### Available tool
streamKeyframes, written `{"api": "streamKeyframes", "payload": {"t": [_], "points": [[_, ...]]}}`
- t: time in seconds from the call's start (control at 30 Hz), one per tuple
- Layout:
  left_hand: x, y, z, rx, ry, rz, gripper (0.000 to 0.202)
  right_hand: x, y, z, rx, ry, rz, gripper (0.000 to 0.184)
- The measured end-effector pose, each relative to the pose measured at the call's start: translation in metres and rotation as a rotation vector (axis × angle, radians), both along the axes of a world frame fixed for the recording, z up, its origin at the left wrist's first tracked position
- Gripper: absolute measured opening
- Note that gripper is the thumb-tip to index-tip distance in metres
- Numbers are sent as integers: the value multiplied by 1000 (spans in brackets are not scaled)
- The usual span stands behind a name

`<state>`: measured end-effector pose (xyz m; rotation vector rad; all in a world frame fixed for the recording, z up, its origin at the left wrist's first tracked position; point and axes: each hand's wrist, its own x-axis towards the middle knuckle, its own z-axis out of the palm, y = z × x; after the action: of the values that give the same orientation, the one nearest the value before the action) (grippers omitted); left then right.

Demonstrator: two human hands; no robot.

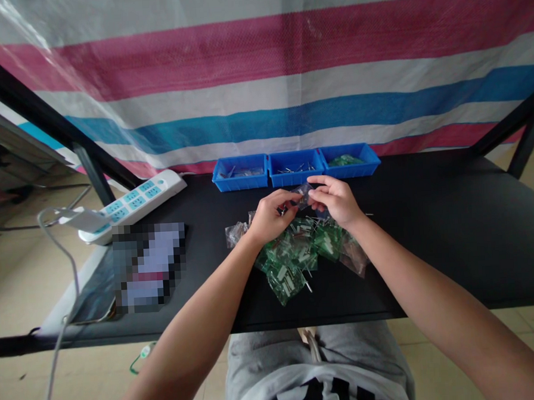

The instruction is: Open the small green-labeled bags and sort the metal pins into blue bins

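A small clear plastic bag [303, 195] is pinched between my two hands above a heap on the black table. My left hand [274, 214] grips its left side with thumb and fingers closed. On the other side my right hand [334, 200] pinches the bag, fingers bent. What lies inside the bag is too small to make out. Below the hands is a pile of green plastic bags [292, 252] holding pale small parts, mixed with clear bags [353, 255] and loose metal pins [308, 286].
Behind my hands stand three blue bins in a row: the left bin [241, 183] with clear bags, the middle bin [295, 177] with metal pins, the right bin [352, 170] with green bags. A power strip [135, 202] with a plugged-in cable and a blurred-out phone-like object [154, 265] lie left.
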<state>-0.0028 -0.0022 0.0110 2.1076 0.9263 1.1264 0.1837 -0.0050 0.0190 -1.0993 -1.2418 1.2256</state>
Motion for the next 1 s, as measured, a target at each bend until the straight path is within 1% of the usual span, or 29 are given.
{"api": "streamKeyframes", "payload": {"t": [0.1, 0.2, 0.27, 0.37, 0.47, 0.5, 0.63, 0.7, 0.77, 0.87, 1.0], "points": [[0, 0, 0, 5, 7, 49, 22, -1, 0, -1, 1, 37, -22, 51], [-5, 6, -1, 42, 12, 153, 34, 0, 2, -3, 18, 45, -46, 51], [-12, 12, -1, 88, 51, 261, 46, 1, 4, -4, 32, 16, -55, 49], [-27, 23, 1, 151, 187, 461, 56, 3, 5, -7, 42, -40, -46, 48], [-41, 32, 2, 76, 336, 627, 63, 4, 6, -9, 53, -72, -16, 47], [-45, 34, 2, 36, 380, 661, 67, 4, 5, -9, 61, -79, -4, 46], [-53, 36, 2, -58, 537, 752, 85, 4, 4, -10, 84, -104, 39, 43], [-53, 35, 3, -87, 573, 802, 89, 4, 4, -9, 82, -112, 51, 42], [-51, 33, 5, -112, 570, 838, 89, 3, 3, -8, 76, -116, 52, 41], [-47, 31, 7, -137, 535, 873, 84, 2, 1, -6, 63, -136, 47, 39], [-46, 30, 6, -108, 515, 871, 75, 2, 1, -7, 97, -214, 42, 34]]}}
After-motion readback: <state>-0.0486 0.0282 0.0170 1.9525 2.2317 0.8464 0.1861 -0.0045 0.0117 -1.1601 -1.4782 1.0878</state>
